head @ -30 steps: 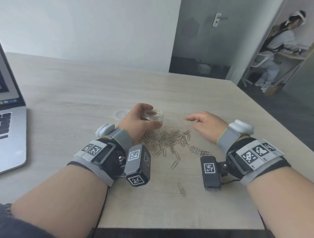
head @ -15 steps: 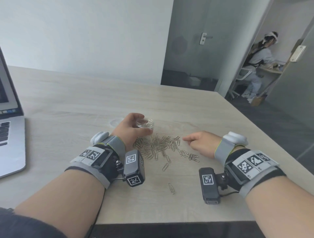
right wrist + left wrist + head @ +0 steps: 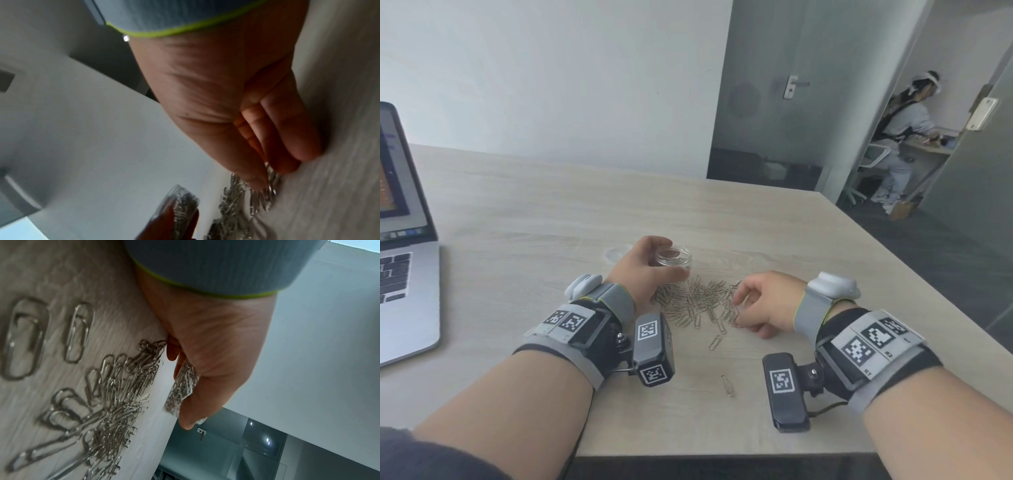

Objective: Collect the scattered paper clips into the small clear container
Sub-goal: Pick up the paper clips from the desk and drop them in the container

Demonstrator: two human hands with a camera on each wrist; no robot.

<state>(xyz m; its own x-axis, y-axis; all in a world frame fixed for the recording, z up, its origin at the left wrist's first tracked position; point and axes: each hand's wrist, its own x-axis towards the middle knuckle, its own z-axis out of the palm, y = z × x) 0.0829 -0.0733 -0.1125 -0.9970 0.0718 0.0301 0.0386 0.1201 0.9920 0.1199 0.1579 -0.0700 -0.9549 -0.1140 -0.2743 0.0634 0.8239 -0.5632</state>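
Observation:
A small clear container (image 3: 675, 257) with some paper clips inside stands on the table, and my left hand (image 3: 654, 269) grips it from the left. In the left wrist view the container (image 3: 182, 387) shows between thumb and fingers. A pile of silver paper clips (image 3: 697, 301) lies just in front of it. My right hand (image 3: 739, 310) rests at the pile's right edge, fingers curled, pinching a few clips. In the right wrist view the fingertips (image 3: 287, 164) close on these clips (image 3: 269, 183). Two stray clips (image 3: 715, 342) (image 3: 727, 386) lie nearer to me.
The clear lid (image 3: 615, 255) lies behind my left hand. An open laptop (image 3: 404, 274) takes the table's left side. The table edge (image 3: 893, 274) runs diagonally at the right. A person sits in the room beyond the doorway.
My right hand has dropped from above the table onto the pile's right edge, and its fingers have curled onto clips. My left hand still holds the container in place.

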